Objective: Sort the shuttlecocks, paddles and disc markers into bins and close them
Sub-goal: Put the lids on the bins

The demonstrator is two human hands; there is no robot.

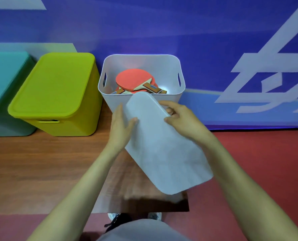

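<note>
A white bin [141,61] stands open against the blue wall, with red paddles [134,79] lying inside it. In front of the bin I hold its white lid [164,148] tilted, the far end near the bin's front rim. My left hand [121,124] grips the lid's left edge with the thumb on top. My right hand [181,117] grips the right edge near the far corner. To the left stand a lime green bin [57,94] and a teal bin [4,87], both with lids on.
The bins sit on a wooden table [40,167] whose front right corner lies below the lid. Red floor [257,162] spreads to the right. A blue wall banner [214,40] rises right behind the bins. My shoes [117,218] show at the bottom.
</note>
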